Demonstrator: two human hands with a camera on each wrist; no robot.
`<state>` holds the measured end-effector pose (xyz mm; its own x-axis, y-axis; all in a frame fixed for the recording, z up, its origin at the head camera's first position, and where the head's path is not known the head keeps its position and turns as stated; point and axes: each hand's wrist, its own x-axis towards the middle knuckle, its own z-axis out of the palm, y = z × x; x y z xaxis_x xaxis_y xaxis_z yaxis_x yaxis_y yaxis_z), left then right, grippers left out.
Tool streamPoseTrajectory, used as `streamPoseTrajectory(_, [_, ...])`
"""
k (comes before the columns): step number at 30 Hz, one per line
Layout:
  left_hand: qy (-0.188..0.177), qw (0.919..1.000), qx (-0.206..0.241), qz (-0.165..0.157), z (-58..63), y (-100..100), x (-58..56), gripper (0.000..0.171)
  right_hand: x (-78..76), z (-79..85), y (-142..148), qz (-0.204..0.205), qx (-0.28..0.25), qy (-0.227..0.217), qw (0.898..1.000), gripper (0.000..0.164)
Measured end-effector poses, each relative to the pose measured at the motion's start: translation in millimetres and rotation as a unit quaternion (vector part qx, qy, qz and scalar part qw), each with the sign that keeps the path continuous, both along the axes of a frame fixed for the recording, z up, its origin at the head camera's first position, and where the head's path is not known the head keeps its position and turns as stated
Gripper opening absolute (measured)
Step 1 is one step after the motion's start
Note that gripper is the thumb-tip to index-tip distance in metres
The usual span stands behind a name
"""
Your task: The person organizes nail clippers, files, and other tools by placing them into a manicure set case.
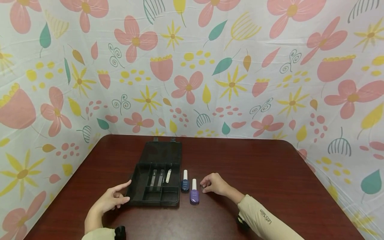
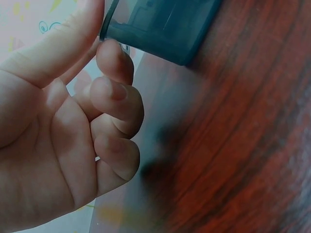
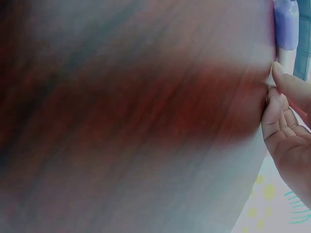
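In the head view, an open black compartment box (image 1: 139, 183) lies with its lid (image 1: 162, 151) folded back. My left hand (image 1: 106, 201) touches its left side with index finger and thumb; the other fingers bend loosely. In the left wrist view the box's corner (image 2: 160, 41) shows beside the fingers. My right hand (image 1: 217, 184) pinches a small, dark, ring-like metal piece (image 3: 267, 93) close over the table; the fingers hide most of it. Just left of it stand a purple nail polish bottle (image 1: 194, 196) and a dark blue nail polish bottle (image 1: 185, 185), both with white caps.
Inside the box's upper compartments are two slim clear strips, one (image 1: 153, 178) left of the other (image 1: 160, 180), and a nail clipper (image 1: 168, 176). Dividers split the tray. The dark red wooden table (image 1: 255, 166) meets a flower-patterned cloth (image 1: 192, 66) behind and at both sides.
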<state>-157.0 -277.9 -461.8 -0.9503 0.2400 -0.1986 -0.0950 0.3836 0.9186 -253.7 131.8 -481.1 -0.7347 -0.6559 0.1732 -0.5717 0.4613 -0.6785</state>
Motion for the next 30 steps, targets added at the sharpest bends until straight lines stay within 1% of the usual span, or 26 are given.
streamPoseTrajectory(12, [-0.004,1.0000,0.000,0.001,0.3,0.2,0.0,0.067,-0.6,-3.9,1.7,-0.015,-0.014,0.003,1.000,0.017])
streamPoseTrajectory(15, [-0.003,1.0000,-0.001,0.001,0.8,0.3,0.0,0.067,-0.7,-3.6,2.0,-0.027,-0.030,-0.016,0.999,0.018])
streamPoseTrajectory(18, [-0.001,1.0000,-0.001,0.002,0.8,0.0,-0.1,0.067,-0.9,-3.9,1.8,-0.041,-0.054,-0.051,0.996,0.019])
streamPoseTrajectory(21, [-0.002,1.0000,0.000,0.003,0.2,-0.2,-0.2,0.067,-0.2,-4.2,1.1,-0.052,-0.083,-0.089,0.991,0.020])
streamPoseTrajectory(24, [-0.004,1.0000,0.003,0.004,-0.7,-0.5,-0.3,0.067,2.0,-4.5,-0.3,-0.058,-0.119,-0.130,0.983,0.020])
streamPoseTrajectory(27, [-0.004,1.0000,0.004,0.004,-1.1,-0.6,-0.4,0.068,4.0,-4.9,-1.8,-0.061,-0.162,-0.170,0.970,0.021])
streamPoseTrajectory(30, [-0.004,1.0000,0.005,0.003,-1.1,-0.8,-0.2,0.068,5.8,-4.6,-3.7,-0.069,-0.193,-0.205,0.957,0.023])
